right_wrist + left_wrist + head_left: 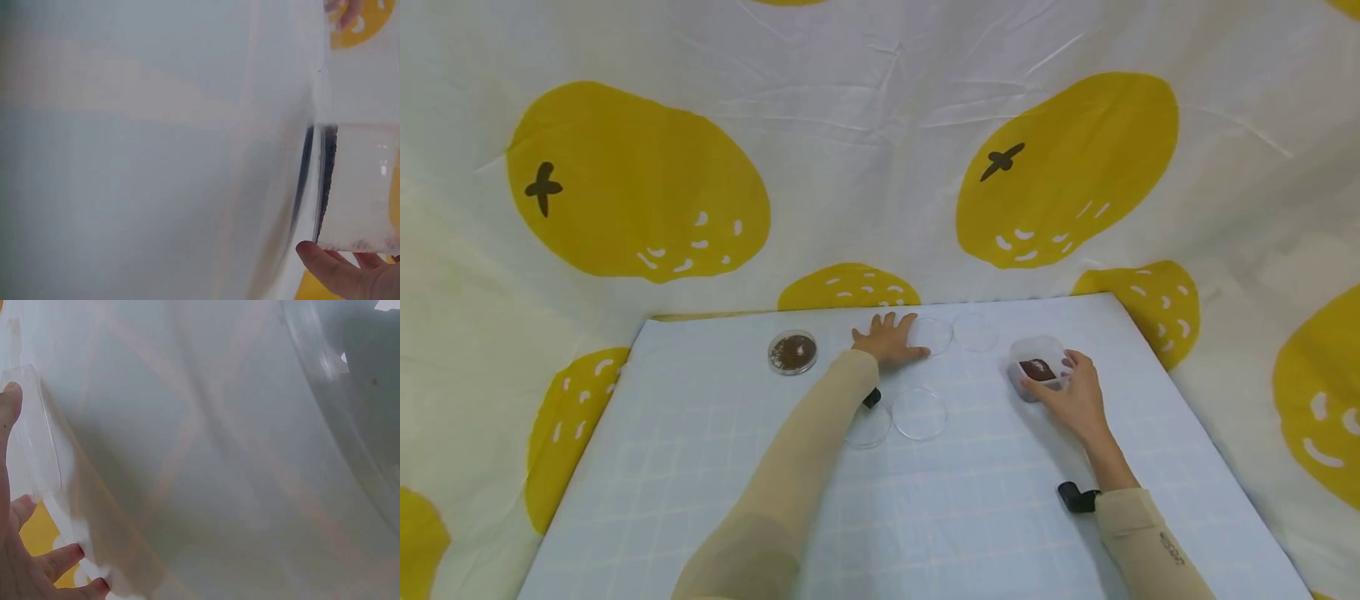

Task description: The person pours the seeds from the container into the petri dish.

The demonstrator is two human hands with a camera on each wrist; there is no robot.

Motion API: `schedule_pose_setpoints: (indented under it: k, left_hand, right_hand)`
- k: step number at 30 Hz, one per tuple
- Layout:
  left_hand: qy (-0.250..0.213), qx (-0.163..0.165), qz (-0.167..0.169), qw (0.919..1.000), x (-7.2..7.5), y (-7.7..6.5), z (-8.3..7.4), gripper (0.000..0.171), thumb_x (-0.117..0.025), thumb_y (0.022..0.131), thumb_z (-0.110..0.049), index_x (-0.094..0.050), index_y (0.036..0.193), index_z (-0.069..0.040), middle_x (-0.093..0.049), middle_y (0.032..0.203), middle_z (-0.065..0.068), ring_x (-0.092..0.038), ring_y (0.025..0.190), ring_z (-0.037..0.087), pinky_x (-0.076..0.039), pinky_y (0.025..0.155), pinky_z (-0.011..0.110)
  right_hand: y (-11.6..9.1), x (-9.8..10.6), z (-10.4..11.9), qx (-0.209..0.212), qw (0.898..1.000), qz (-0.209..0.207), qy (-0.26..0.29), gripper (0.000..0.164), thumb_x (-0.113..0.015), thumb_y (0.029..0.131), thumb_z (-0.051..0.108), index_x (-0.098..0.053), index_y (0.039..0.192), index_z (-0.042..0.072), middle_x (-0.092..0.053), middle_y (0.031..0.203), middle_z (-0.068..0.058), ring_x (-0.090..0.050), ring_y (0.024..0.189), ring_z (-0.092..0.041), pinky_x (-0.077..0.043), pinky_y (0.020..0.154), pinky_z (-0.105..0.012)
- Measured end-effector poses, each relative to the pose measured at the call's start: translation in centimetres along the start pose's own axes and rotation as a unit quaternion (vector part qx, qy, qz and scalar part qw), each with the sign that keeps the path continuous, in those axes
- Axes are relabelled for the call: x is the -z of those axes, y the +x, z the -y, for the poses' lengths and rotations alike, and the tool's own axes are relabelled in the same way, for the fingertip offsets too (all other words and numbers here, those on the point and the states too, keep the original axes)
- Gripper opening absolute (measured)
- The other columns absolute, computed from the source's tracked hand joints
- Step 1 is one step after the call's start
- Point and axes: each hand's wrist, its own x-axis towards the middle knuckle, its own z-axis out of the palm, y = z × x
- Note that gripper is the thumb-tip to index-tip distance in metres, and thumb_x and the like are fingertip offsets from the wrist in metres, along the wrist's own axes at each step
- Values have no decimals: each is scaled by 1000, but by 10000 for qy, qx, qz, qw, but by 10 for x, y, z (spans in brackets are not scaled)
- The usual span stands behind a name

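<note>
My left hand (891, 342), fingers spread, rests at the left edge of a clear round petri dish (934, 336). In the left wrist view the thumb and a finger touch opposite ends of that dish (39, 437). On the right, my right hand (1075, 398) grips a clear plastic container (1051, 343) by its right and near sides. Dark brown, soil-like material (1037, 370) lies inside it. The right wrist view shows the container's wall (362, 187) above the fingers (337, 272). Whether the container touches the table cannot be told.
Another clear dish (976, 332) lies right of the touched one. Two more, a right one (921, 414) and a left one (868, 427) partly behind the left wrist, lie nearer. A dish with brown material (793, 352) sits far left. A patterned curtain (865, 167) hangs behind the table (970, 517).
</note>
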Motion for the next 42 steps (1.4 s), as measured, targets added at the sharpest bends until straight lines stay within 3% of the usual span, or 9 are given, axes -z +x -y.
schedule_pose_setpoints:
  k: [8, 13, 19, 27, 34, 42]
  left_hand:
    - [-40, 50, -3, 10000, 4, -7, -2, 91, -52, 86, -78, -19, 160, -37, -20, 163, 9, -13, 148, 38, -12, 105, 78]
    - [-62, 71, 32, 9999, 7, -13, -4, 90, -51, 86, -78, -18, 160, -37, -19, 164, 8, -11, 149, 36, -11, 106, 77]
    - [-198, 73, 52, 9998, 9, -16, -5, 90, -54, 87, -76, -19, 160, -36, -18, 164, 9, -9, 150, 37, -9, 107, 77]
    - [-169, 74, 30, 9998, 5, -10, -2, 91, -52, 85, -79, -18, 159, -39, -17, 164, 8, -8, 150, 36, -8, 107, 76]
    - [-72, 95, 10, 9999, 9, -16, -8, 87, -52, 88, -75, -18, 159, -39, -18, 164, 8, -8, 150, 35, -9, 107, 76]
    - [-30, 107, -7, 9999, 10, -19, -9, 87, -52, 88, -75, -19, 159, -38, -19, 163, 9, -10, 150, 36, -10, 107, 76]
  right_hand:
    - [7, -12, 1, -16, 9978, -36, 669, 106, -86, 80, 35, -18, 154, -1, -35, 149, -29, -38, 132, -46, -35, 104, -61]
    - [15, -18, 6, 219, 9968, -41, 767, 105, -87, 79, 30, -19, 154, 1, -34, 150, -27, -36, 135, -44, -34, 107, -60]
    - [28, -24, 18, 869, 9954, -21, 400, 101, -88, 77, 24, -26, 151, -3, -35, 145, -31, -36, 132, -47, -32, 106, -62]
    - [46, -33, 38, 1661, 9859, 45, -170, 97, -90, 72, 14, -32, 147, -8, -38, 140, -34, -34, 127, -48, -31, 102, -63]
    - [58, -37, 52, 1902, 9800, 256, -522, 97, -90, 72, 14, -32, 148, -6, -35, 141, -34, -30, 129, -51, -30, 101, -63]
    - [65, -46, 66, 1964, 9759, 344, -891, 97, -89, 72, 16, -33, 149, -1, -35, 142, -33, -28, 132, -52, -26, 101, -70]
